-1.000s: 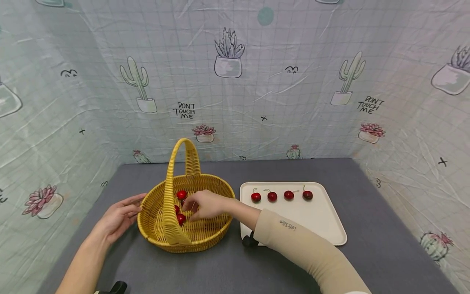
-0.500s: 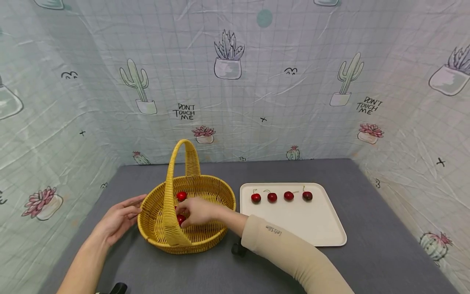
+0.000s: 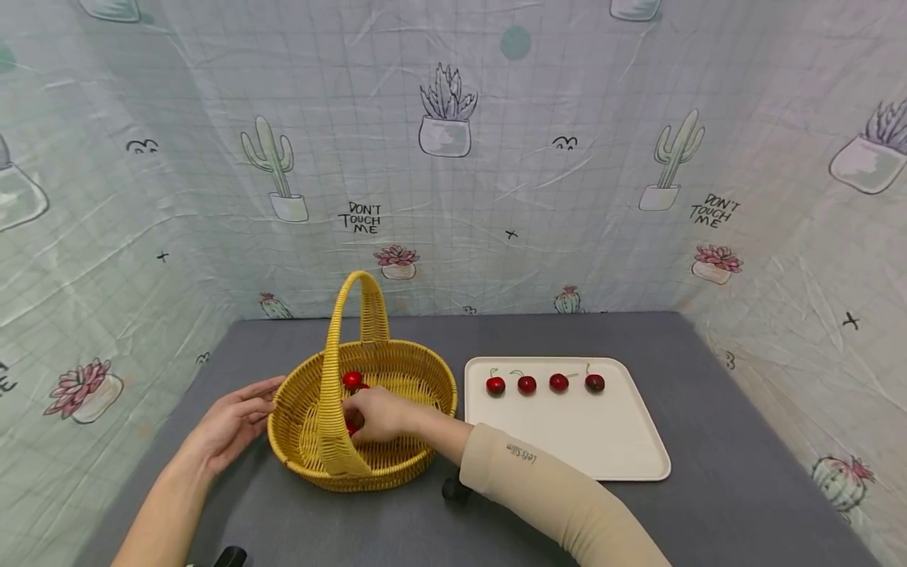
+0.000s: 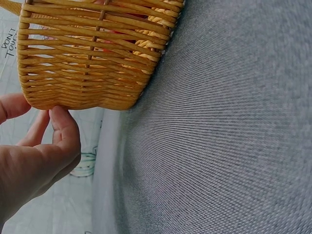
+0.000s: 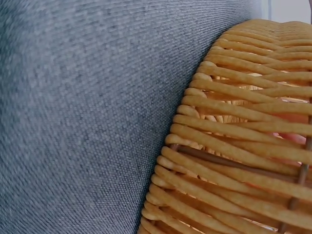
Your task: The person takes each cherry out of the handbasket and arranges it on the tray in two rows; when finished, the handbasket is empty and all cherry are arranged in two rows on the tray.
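A yellow wicker basket (image 3: 425, 364) with a tall arched handle (image 3: 331, 394) stands at the left of the table. My right hand (image 3: 383, 415) reaches inside it, fingers curled round a red cherry (image 3: 352, 426) that shows between thumb and forefinger. Behind that hand lies another cherry (image 3: 352, 379), with one more partly covered. Through the weave in the right wrist view, a bit of the right hand (image 5: 293, 138) shows. My left hand (image 3: 230, 424) touches the basket's left side with relaxed fingers; in the left wrist view its fingertips (image 4: 59, 113) meet the woven wall.
To the right of the basket lies a cream tray (image 3: 567, 441) with a row of several stemmed cherries (image 3: 527, 385) along its far side. A grey cloth (image 3: 340, 528) covers the table, and a printed curtain (image 3: 496, 181) hangs around it.
My right hand has moved left and down onto the cherries in the basket, its fingers closing in. My left hand stays at the basket's side. The cherries on the tray have not moved.
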